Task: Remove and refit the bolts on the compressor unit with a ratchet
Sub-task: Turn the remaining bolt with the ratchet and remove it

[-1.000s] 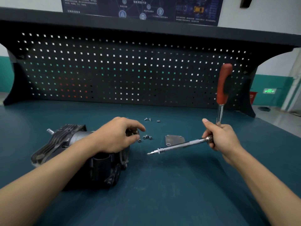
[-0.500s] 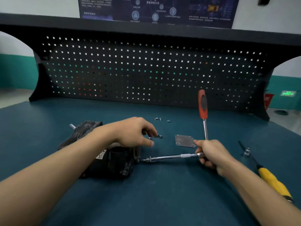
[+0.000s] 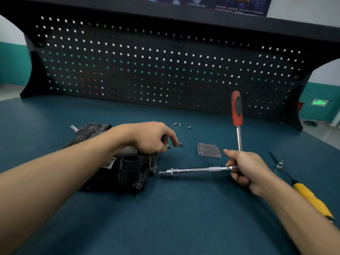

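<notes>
The black compressor unit [image 3: 117, 172] lies on the blue bench at the left. My left hand [image 3: 152, 138] rests on its top right end, fingers curled down over it. My right hand [image 3: 246, 168] grips the head of the ratchet [image 3: 237, 115], whose red handle stands upright. The chrome extension bar [image 3: 198, 170] runs level to the left, and its bit tip sits at the compressor's right face. Loose bolts [image 3: 180, 144] lie just right of my left hand, and more bolts [image 3: 179, 124] lie further back.
A small metal cover plate [image 3: 208, 150] lies flat between my hands. A yellow-handled screwdriver [image 3: 311, 197] and a small socket [image 3: 279, 163] lie at the right. The black pegboard [image 3: 165, 70] closes off the back of the bench [image 3: 184, 218].
My right hand lowered the ratchet and brought the extension's tip to the compressor's right face. The red handle came down to upright. My view shifted left and down.
</notes>
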### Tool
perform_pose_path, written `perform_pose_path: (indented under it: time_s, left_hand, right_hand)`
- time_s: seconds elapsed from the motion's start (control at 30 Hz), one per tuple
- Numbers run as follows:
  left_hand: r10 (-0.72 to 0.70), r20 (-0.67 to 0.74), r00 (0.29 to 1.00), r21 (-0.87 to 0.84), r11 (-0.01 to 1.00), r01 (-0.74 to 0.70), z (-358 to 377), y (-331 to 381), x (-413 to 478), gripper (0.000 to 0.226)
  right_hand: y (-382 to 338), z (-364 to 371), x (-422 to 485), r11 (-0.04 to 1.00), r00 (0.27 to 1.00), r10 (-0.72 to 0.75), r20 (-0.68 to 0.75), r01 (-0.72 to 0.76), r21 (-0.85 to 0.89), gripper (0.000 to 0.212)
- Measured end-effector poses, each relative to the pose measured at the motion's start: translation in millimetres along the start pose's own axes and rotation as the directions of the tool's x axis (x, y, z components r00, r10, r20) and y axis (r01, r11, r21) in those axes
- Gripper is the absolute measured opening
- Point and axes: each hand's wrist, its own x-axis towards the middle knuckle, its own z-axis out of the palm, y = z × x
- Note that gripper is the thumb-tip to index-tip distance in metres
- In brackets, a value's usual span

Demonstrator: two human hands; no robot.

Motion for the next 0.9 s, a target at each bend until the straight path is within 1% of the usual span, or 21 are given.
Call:
perform_pose_path:
  time_s: [0.13,0.3,0.43,0.47,0.5,0.53,0.57,0.63,0.67,0.7,0.73,0.8,0.83,0.9]
  left_hand:
    - [-0.001,0.036,0.999,0.001,1.000,0.001,-2,1,2,0.039]
    - [-0.012,0.054,0.998,0.001,1.000,0.012,-4,-1,7,0.032]
    - [-0.032,0.066,0.997,0.019,0.999,0.030,-4,-1,9,0.024]
    - [-0.032,0.067,0.997,0.016,0.999,0.031,-4,-1,6,0.030]
    - [-0.029,0.056,0.998,0.002,1.000,0.029,-4,-2,0,0.042]
    - [-0.020,0.016,1.000,-0.020,1.000,0.020,-6,-2,-10,0.052]
    - [-0.013,-0.060,0.998,-0.048,0.999,0.011,-9,-4,-23,0.059]
    - [-0.028,-0.240,0.970,-0.090,0.996,0.007,-13,-11,-53,0.068]
    - [-0.036,-0.290,0.956,-0.076,0.997,0.015,-12,-15,-72,0.074]
    - [-0.033,-0.302,0.953,-0.016,0.999,0.029,-7,-18,-91,0.082]
    - [-0.022,-0.287,0.958,0.080,0.996,0.047,1,-20,-110,0.092]
    - [-0.010,-0.247,0.969,0.284,0.955,0.082,21,-19,-136,0.109]
    - [-0.009,-0.245,0.970,0.351,0.931,0.097,29,-20,-141,0.113]
    - [-0.011,-0.276,0.961,0.391,0.912,0.123,35,-22,-140,0.109]
  right_hand:
    - [0,-2,0,0.998,1.000,0.018,0.000,-0.018,0.054,0.040]
    - [1,1,-1,0.999,1.000,-0.004,-0.004,0.004,0.033,0.038]
    - [3,-1,1,0.997,1.000,0.013,-0.013,-0.012,0.073,0.038]
    - [3,-2,2,0.996,1.000,0.022,-0.013,-0.021,0.092,0.039]
    - [4,-3,2,0.993,1.000,0.030,-0.010,-0.029,0.112,0.039]
    - [4,-4,3,0.991,0.999,0.036,-0.005,-0.035,0.131,0.039]
    - [5,-5,5,0.988,0.999,0.040,0.001,-0.040,0.147,0.040]
    - [5,-7,7,0.984,0.999,0.043,0.008,-0.044,0.170,0.039]
    - [4,-7,7,0.984,0.999,0.043,0.006,-0.044,0.175,0.038]
    - [3,-5,6,0.984,0.999,0.040,0.003,-0.040,0.172,0.037]
    - [3,-4,5,0.986,0.999,0.033,0.002,-0.033,0.165,0.037]
    - [2,0,3,0.988,1.000,0.014,0.003,-0.014,0.152,0.036]
    - [2,1,2,0.989,1.000,0.004,0.000,-0.004,0.148,0.036]
    - [3,2,-1,0.990,1.000,-0.012,-0.005,0.012,0.142,0.036]
